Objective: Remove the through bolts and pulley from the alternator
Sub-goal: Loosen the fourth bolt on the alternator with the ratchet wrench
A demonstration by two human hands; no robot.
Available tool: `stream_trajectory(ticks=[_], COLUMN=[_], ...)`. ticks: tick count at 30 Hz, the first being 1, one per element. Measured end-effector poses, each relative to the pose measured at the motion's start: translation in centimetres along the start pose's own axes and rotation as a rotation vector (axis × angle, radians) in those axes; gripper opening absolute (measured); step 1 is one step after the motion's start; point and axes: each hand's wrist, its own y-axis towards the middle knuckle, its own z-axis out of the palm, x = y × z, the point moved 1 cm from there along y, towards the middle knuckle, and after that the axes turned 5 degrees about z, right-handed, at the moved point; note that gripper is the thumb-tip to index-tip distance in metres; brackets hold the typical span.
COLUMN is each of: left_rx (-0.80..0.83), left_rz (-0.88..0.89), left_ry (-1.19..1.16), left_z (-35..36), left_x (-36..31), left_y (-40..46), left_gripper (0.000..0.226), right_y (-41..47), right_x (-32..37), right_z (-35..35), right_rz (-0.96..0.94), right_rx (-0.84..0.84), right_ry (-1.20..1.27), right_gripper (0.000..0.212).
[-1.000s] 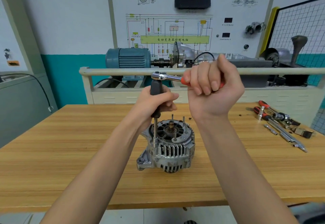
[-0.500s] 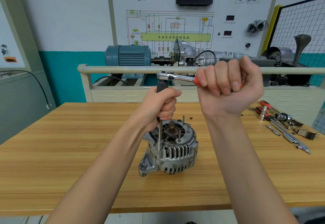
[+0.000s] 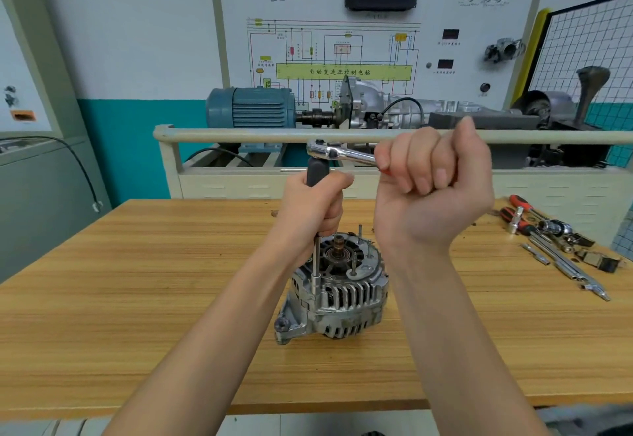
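1. Steadying the extension bar (image 3: 317,257), the left hand (image 3: 317,208) gripped its black handle.
2. The right hand (image 3: 433,192) clenched the ratchet (image 3: 339,153).
3. The alternator (image 3: 337,290) stood mid-table (image 3: 137,281); keeping the bar vertical was advisable.

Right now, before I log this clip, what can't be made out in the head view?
- Bolt head under the socket on the alternator: covered by the socket.
- Ratchet handle: its grip end is hidden inside the right hand.
- Extension bar: its middle is wrapped by the left hand.
- Pulley: not visible; the alternator's underside faces the table.
- Loose tools at right: too small and blurred to identify.
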Motion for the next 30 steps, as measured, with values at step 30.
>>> stream_trajectory(ticks=[30], left_rx=[-0.187], left_rz=[0.018], left_ry=[0.138], left_z=[0.7], left_x=[-0.4], left_y=[-0.2], left_gripper=[0.038], right_y=[-1.3], right_x=[-1.2], right_z=[1.6], right_rz=[-0.270], right_rx=[0.219], right_ry=[-0.393], right_gripper=[0.041])
